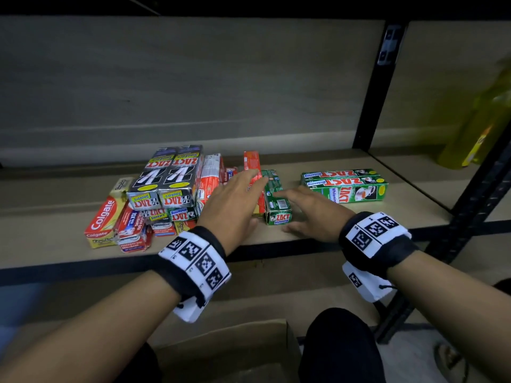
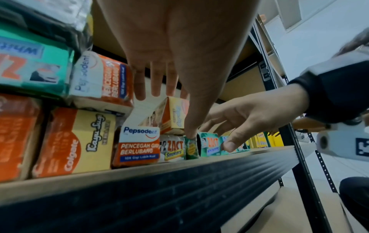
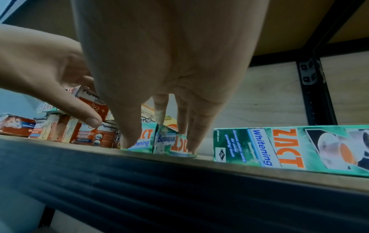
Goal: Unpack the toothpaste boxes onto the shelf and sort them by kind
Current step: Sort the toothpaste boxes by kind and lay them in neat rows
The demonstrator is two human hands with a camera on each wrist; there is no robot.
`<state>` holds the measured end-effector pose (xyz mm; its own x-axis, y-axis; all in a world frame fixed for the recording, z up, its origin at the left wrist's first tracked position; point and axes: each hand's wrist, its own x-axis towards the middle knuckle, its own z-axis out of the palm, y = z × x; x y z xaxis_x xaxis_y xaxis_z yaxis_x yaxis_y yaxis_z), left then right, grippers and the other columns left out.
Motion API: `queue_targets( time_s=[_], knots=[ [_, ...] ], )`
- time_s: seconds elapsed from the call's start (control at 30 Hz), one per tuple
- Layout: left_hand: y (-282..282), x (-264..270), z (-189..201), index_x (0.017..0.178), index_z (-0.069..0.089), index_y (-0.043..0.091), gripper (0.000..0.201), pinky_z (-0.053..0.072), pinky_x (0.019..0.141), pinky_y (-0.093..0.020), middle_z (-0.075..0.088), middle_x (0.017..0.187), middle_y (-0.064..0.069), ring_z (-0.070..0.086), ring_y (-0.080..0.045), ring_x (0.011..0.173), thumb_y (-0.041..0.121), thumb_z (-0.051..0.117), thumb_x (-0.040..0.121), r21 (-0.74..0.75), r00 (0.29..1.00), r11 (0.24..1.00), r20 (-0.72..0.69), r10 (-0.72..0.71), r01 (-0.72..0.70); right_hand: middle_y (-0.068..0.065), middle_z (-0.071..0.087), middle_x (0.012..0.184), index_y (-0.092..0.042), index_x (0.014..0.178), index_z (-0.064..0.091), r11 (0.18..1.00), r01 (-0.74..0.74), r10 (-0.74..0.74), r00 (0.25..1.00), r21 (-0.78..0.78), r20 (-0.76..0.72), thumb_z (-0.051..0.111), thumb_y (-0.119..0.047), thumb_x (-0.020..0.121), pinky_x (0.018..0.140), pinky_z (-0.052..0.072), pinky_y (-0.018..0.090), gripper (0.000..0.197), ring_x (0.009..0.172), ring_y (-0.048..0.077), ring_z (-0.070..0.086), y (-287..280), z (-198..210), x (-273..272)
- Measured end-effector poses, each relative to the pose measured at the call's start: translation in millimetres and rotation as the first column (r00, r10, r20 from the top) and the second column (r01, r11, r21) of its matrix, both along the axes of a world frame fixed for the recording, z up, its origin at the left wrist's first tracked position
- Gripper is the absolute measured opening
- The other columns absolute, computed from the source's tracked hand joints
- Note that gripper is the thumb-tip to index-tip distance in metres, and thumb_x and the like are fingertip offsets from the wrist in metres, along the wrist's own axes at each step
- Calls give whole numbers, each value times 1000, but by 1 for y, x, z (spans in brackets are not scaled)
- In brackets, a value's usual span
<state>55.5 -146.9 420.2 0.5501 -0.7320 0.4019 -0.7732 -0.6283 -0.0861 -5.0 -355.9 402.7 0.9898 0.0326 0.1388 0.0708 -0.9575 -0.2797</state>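
A green ZACT Whitening box (image 1: 276,203) (image 3: 173,145) lies end-on near the front of the shelf (image 1: 373,219). My left hand (image 1: 249,194) (image 2: 179,71) hovers flat over it and a red box (image 1: 253,161), fingers straight, with the thumb tip on the green box's near end. My right hand (image 1: 301,208) (image 3: 169,78) touches the same box from the right: loose fingers lie along its right side and the thumb is by its near end. Two more green ZACT Whitening boxes (image 1: 345,186) (image 3: 279,146) lie sideways further right.
A mixed pile sits left of my hands: silver ZACT Smokers boxes (image 1: 166,181), a Colgate box (image 1: 103,219) and Pepsodent boxes (image 1: 210,175). A black upright post (image 1: 373,87) bounds the bay, with yellow packs (image 1: 475,120) beyond. A cardboard box (image 1: 229,352) stands below.
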Motion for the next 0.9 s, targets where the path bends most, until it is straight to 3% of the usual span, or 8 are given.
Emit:
queue_targets(
  time_s=[0.2,0.33,0.43,0.53,0.63,0.77,0.83,0.9],
  knots=[
    [-7,6,2,137,50,14,66,46,100,-40,57,137,-5,58,-24,121,23,77,77,-9,999,1000,33,21,-21,5,46,145,-28,148,39,999,35,-35,994,5,100,79,-32,81,111,38,37,78,133,22,44,6,0,6],
    [-1,6,-6,135,51,17,74,26,115,-54,58,136,-3,48,-30,134,29,82,70,26,986,991,111,128,-132,0,49,145,-35,152,29,998,-20,6,977,66,213,82,-33,77,111,39,37,92,133,17,44,13,1,8],
    [14,0,-1,137,51,15,71,13,115,-65,55,138,-5,40,-37,139,22,77,71,19,946,978,259,195,-207,-2,46,145,-36,151,29,998,-57,46,965,38,257,83,-33,75,112,39,38,93,134,16,43,21,5,12],
    [37,-6,12,149,32,20,80,2,111,-72,37,153,-3,24,-36,146,36,69,80,60,913,943,275,301,-328,-2,42,146,-35,149,31,998,-65,61,966,7,251,83,-34,75,109,43,40,90,132,18,46,29,8,15],
    [65,-3,20,150,29,24,88,13,112,-70,35,153,0,30,-29,143,49,72,77,-1,920,931,158,360,-364,-1,43,144,-31,146,39,995,-93,95,962,-19,254,83,-30,75,106,46,35,84,128,18,50,36,7,18],
    [100,8,21,139,50,17,76,46,101,-47,55,138,-5,54,-27,125,27,82,71,-135,973,967,63,224,-214,1,43,144,-27,143,44,998,-43,54,954,-44,295,84,-26,74,102,49,38,80,125,20,53,47,5,23],
    [112,11,20,134,56,17,66,51,93,-40,60,135,-5,59,-26,122,19,81,73,-199,984,967,44,174,-162,1,45,143,-25,140,46,999,-17,31,952,-49,305,83,-25,74,98,51,45,75,122,22,55,53,5,25],
    [120,14,19,130,61,18,60,54,89,-40,64,131,-3,61,-23,122,18,83,74,-252,991,962,50,124,-107,1,50,137,-22,135,49,999,-15,28,944,-44,328,78,-21,77,92,53,48,65,114,24,59,59,5,26]
  ],
)
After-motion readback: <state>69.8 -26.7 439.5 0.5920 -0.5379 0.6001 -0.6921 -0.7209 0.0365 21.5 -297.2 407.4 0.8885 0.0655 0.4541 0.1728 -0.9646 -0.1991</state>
